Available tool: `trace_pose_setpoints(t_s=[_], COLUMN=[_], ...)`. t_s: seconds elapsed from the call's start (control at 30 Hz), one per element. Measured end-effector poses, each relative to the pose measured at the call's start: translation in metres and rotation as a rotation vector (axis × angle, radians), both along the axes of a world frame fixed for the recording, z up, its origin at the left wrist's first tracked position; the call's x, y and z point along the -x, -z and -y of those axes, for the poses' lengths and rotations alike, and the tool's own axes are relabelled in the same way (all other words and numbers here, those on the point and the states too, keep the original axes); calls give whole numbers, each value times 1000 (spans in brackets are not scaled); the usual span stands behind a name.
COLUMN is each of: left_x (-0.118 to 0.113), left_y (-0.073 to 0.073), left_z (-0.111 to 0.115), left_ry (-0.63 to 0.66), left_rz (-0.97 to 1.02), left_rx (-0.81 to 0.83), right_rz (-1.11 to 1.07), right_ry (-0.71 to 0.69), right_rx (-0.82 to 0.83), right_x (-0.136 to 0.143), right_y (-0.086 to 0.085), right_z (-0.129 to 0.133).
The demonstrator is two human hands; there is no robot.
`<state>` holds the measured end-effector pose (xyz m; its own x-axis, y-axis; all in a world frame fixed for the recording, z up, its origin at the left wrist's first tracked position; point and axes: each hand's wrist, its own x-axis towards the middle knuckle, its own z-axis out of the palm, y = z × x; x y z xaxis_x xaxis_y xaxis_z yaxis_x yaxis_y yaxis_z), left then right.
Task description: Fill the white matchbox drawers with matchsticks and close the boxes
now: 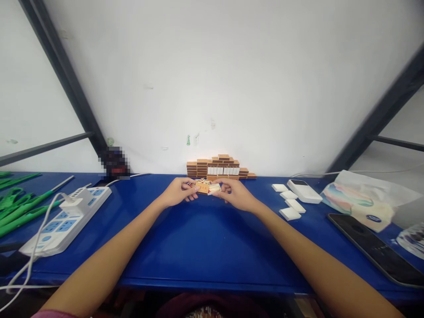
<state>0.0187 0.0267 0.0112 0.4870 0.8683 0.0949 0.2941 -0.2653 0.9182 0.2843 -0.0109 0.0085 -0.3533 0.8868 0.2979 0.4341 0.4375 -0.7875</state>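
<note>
My left hand (179,191) has its thumb and fingers closed on the left end of an orange matchbox sleeve (202,188). From the sleeve's right side a white tray of matches (214,188) sticks out, and my right hand (236,193) pinches it at its right end. Loose matches (202,181) lie just behind the sleeve, partly hidden by it and my left fingers. Behind my hands, stacked matchboxes (202,168) stand against the wall, with a row of upright white pieces (223,170) in the middle of the stack.
Several small white boxes (290,213) lie at the right, near a white device (304,191), a tissue pack (361,198) and a black phone (374,247). On the left are a power strip (66,223) with white cables and green-handled tools (26,207).
</note>
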Motion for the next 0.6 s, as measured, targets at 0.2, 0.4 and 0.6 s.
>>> trace_pose_setpoints(t_s=[0.2, 0.4, 0.6], left_x=[-4, -5, -6], left_y=[-1, -1, 4], left_z=[4, 5, 4], left_ry=[-58, -59, -75], left_rz=[97, 144, 167], left_rx=[95, 170, 169], right_rz=[-77, -85, -157], right_ry=[23, 51, 7], right_rx=[40, 21, 44], right_x=[1, 2, 10], right_y=[2, 1, 5], right_z=[-2, 0, 2])
